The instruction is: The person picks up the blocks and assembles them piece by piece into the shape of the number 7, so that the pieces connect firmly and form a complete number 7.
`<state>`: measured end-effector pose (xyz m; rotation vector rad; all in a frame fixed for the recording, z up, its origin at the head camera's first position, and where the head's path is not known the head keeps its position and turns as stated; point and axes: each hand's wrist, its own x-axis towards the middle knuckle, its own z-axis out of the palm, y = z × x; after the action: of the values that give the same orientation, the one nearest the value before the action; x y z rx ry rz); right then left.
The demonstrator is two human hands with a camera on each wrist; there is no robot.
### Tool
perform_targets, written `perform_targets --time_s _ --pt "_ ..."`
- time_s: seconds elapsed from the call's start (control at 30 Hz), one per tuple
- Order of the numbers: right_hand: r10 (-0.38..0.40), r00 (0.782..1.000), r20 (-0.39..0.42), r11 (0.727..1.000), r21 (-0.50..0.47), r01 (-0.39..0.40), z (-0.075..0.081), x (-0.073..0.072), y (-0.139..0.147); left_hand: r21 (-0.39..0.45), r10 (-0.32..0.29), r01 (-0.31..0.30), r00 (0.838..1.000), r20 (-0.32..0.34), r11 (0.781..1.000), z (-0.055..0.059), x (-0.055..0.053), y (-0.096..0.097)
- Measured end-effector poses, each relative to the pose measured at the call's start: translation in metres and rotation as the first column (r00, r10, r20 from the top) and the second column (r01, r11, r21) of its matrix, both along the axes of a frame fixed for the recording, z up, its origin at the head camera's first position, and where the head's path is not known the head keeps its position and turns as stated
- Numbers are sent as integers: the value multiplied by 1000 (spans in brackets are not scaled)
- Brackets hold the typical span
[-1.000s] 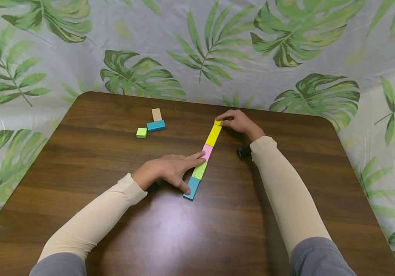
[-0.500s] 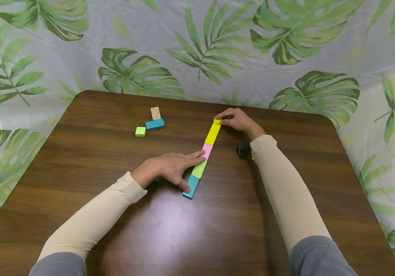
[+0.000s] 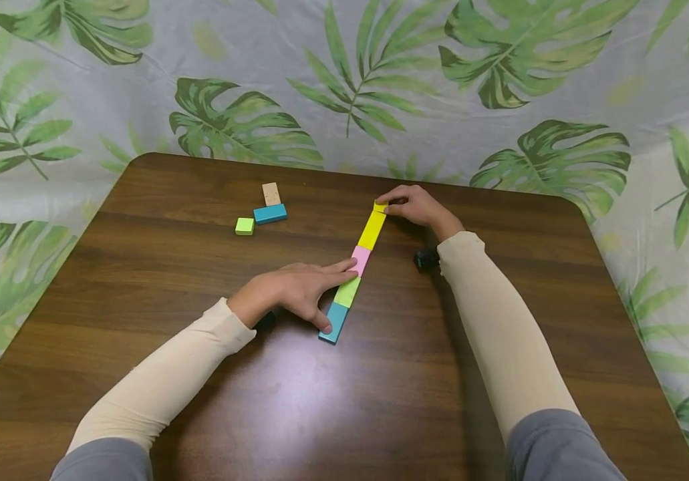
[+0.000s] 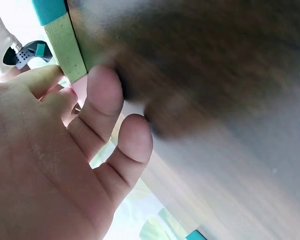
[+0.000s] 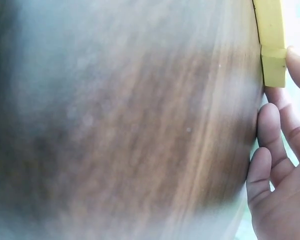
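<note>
Blocks lie end to end in a slanting row on the table: a blue block (image 3: pixel 336 319) nearest, then a lime green block (image 3: pixel 347 292), a pink block (image 3: pixel 361 259), a long yellow block (image 3: pixel 371 230) and a small yellow block (image 3: pixel 380 208) at the far end. With thumb and fingers spread, my left hand (image 3: pixel 296 290) rests along the row. Its thumb touches the blue block; fingertips lie on the pink one. My right hand (image 3: pixel 421 206) pinches the small yellow block between thumb and finger; in the right wrist view this block (image 5: pixel 274 70) abuts the longer yellow one.
Farther back and left on the brown table (image 3: pixel 200 234) lie a plain wooden block (image 3: pixel 271 194), another blue block (image 3: pixel 270 214) and a small lime block (image 3: pixel 244 226). A leaf-patterned sheet (image 3: pixel 380 80) hangs behind the table's far edge.
The head view has tilted slightly, so the scene sits a little higher. Both hands keep the same places on the row, and the blocks show no clear movement.
</note>
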<state>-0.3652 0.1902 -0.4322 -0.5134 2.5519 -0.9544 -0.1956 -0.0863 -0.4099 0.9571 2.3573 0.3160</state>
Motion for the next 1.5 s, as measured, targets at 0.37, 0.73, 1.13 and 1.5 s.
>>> perform_targets --time_s 0.37,0.73,1.13,1.5 --pt "-2 1000 6 1000 2 2 1 1 -1 -1 -9 9 1000 -12 1000 1 1 0" --pt "11 1000 3 1000 0 -11 3 2 0 3 -6 6 1000 -7 1000 1 1 -1" --pt "23 1000 0 1000 5 -23 3 2 0 14 -11 11 1000 -8 1000 2 2 -1" --pt "13 1000 -3 1000 6 -13 3 1 -1 12 -7 7 1000 -4 1000 1 2 -1"
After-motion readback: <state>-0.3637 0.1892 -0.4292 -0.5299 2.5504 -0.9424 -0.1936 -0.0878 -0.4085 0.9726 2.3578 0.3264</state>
